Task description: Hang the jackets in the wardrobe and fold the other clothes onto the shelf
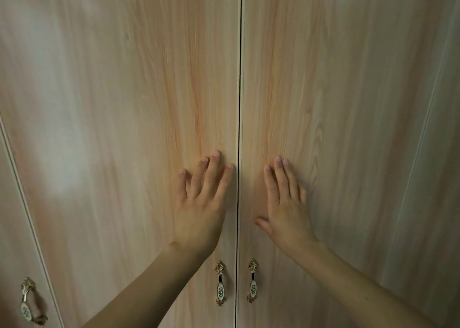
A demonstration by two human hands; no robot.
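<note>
- Wardrobe (124, 103) fills the whole head view: pale wood-grain doors, shut, with a thin dark seam running top to bottom just right of centre where two of them meet.
- Left door (154, 84) and right door (336, 91) sit edge to edge along that seam; no jackets, other clothes or shelf can be seen.
- Left hand (201, 210) lies flat against the left door just beside the seam, fingers straight and slightly fanned, pointing up, holding nothing; its index fingertip sits almost at the door's edge.
- Right hand (286, 213) lies flat on the right door, a little apart from the seam, fingers straight and close together, pointing up, thumb spread toward the seam; it also holds nothing.
- Both bare forearms reach up from the bottom corners, the two hands at about the same height, one each side of the seam.
- Below the hands, two ornate gold-coloured handles with white oval plates hang upright: the left handle (220, 284) near the left door's edge, the right handle (252, 281) near the right door's edge. Neither is touched.
- At the lower left, a third handle (28, 301) of the same pattern sits on a further door (15, 228), beyond another seam.
</note>
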